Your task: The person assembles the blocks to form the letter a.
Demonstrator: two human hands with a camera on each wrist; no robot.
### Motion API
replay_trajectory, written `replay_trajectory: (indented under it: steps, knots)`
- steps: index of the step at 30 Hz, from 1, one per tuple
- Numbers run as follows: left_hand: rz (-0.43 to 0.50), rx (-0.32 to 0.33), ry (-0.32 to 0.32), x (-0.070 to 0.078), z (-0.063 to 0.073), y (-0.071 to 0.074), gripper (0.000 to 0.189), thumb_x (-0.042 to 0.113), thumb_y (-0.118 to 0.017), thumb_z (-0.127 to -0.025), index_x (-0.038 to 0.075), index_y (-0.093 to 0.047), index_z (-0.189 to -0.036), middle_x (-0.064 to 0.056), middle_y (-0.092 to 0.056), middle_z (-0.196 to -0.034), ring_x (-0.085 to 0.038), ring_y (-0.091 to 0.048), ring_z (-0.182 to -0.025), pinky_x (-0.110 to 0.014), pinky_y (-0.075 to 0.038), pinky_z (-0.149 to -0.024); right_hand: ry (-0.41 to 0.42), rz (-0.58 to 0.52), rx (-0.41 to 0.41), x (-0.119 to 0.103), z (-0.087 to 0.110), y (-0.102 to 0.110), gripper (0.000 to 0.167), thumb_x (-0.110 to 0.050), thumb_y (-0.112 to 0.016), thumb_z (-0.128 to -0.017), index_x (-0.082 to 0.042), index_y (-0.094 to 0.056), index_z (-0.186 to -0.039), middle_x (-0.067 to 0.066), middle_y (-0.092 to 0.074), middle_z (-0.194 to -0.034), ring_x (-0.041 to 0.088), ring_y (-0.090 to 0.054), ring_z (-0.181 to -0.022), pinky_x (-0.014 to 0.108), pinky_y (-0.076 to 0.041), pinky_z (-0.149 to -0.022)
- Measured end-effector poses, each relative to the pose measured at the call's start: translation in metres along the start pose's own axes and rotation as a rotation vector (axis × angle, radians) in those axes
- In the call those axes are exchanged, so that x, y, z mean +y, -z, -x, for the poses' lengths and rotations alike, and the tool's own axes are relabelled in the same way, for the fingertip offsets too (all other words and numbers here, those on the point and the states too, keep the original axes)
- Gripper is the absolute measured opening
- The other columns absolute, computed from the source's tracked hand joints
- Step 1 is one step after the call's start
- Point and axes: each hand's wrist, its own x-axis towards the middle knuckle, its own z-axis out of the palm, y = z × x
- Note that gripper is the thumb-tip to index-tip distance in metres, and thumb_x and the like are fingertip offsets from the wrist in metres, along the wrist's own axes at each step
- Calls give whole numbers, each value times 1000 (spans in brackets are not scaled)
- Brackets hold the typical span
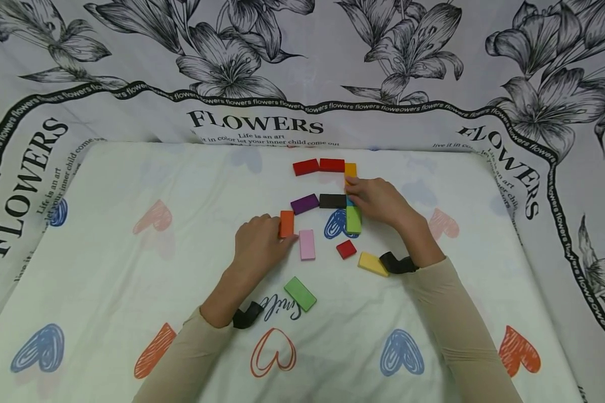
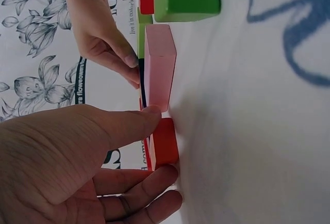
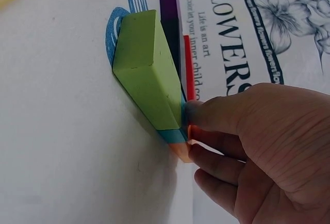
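Note:
My left hand [image 1: 259, 240] pinches an orange block [image 1: 287, 224] between thumb and fingers. The thumb tip lies close to a pink block [image 1: 307, 245]. My right hand [image 1: 380, 200] grips near the lower end of a yellow-orange block [image 1: 350, 169], fingertips over it. Its thumb touches the blue block [image 3: 172, 136] just below, mostly covered in the head view. A lime green block [image 1: 353, 220] continues that column downward. Two red blocks [image 1: 331, 165] run left from the column's top. A black block [image 1: 332, 201] and a tilted purple block [image 1: 305, 204] run left from its middle.
A small red block [image 1: 346, 249], a yellow block [image 1: 373, 264] and a green block [image 1: 299, 294] lie loose nearer the body. The yellow one lies by the right wrist's black strap end [image 1: 397, 263]. A white cloth [image 1: 191, 280] with printed hearts lies underneath.

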Motion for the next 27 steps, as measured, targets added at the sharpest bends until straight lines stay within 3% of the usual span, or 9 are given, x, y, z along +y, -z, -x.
replay_trajectory:
  steps: [8, 27]
  knots:
    - [-8, -14, 4, 0, 0, -1, 39, 40, -81, -92, 2, -72, -90, -9, -60, -71, -24, -56, -68, -31, -38, -61, -7, -11, -1, 0, -1, -1, 41, -19, -64, -106, -11, -61, -146, 5, -52, -162, 36, -50, -151, 52, -44, -123]
    - [-16, -13, 0, 0, 2, -2, 38, 40, -80, -93, 3, -73, -92, -7, -59, -70, -23, -55, -67, -32, -40, -63, -21, -6, -1, -3, 0, 0, 42, -20, -64, -106, -12, -61, -147, 4, -52, -162, 36, -49, -152, 51, -45, -122]
